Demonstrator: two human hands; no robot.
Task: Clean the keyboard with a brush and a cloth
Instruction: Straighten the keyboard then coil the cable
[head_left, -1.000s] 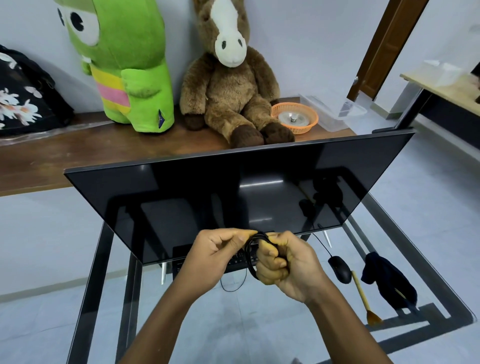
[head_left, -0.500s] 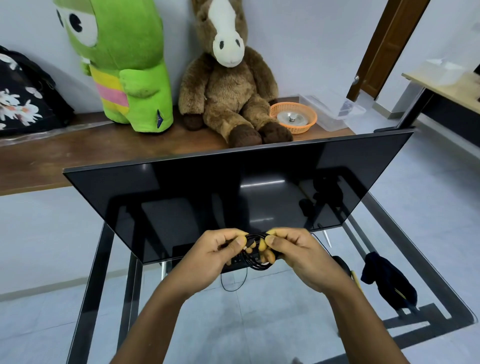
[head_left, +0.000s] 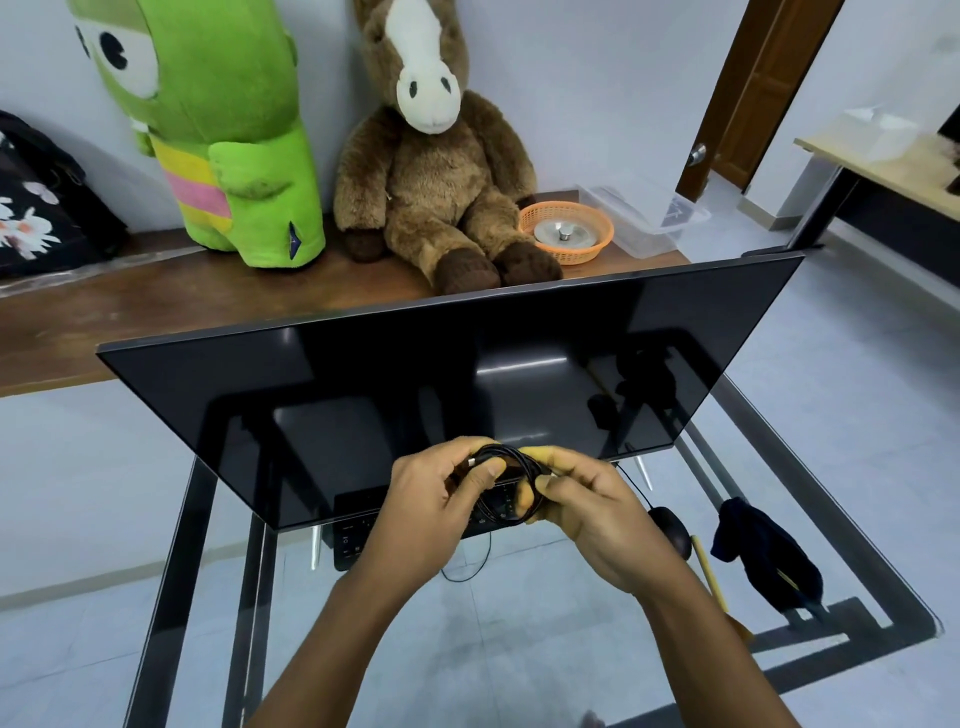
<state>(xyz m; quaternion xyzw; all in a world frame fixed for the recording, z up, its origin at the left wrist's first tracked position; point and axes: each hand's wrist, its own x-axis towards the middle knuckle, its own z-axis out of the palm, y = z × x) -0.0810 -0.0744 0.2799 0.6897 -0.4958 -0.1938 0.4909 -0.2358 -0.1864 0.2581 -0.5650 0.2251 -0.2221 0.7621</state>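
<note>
glass desk (head_left: 175, 571): keyboard (head_left: 353, 538) under l hand (head_left: 431, 501) & r hand (head_left: 597, 517) gripping coiled cable (head_left: 511, 460).

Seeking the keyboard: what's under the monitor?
Part of a black keyboard shows under the monitor, which, with the left hand, right hand and coiled cable, hides the rest.

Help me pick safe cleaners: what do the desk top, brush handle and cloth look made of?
Desk top: clear glossy glass; the floor shows through. Brush handle: probably pale wood, matte tan. Cloth: soft dark fabric, crumpled in folds.
</note>
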